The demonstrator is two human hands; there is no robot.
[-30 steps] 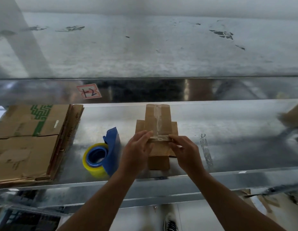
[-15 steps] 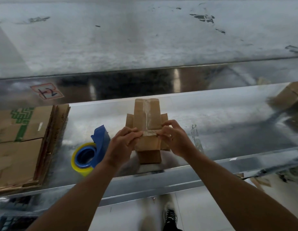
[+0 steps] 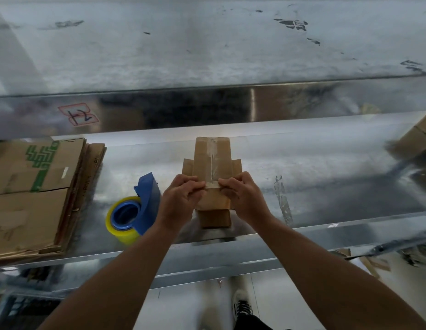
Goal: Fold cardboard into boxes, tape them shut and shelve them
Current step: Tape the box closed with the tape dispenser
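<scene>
The left hand (image 3: 181, 198) and right hand (image 3: 243, 198) both curl onto the box (image 3: 200, 163). Their fingertips pinch its near top edge from either side, where the clear tape (image 3: 212, 160) along the centre seam ends. The box lies on the shelf (image 3: 326, 186) with its side flaps sticking out. The step looks like pressing the tape end down over the edge. To do it well, hold the two flaps butted together and rub the tape from the seam outward so no bubble or lifted corner is left. Brace the box so it cannot slide. The dispenser (image 3: 135, 210) sits just left of the box, flat cardboard (image 3: 33, 198) lies further left, and a second box (image 3: 417, 139) is well to the right.
</scene>
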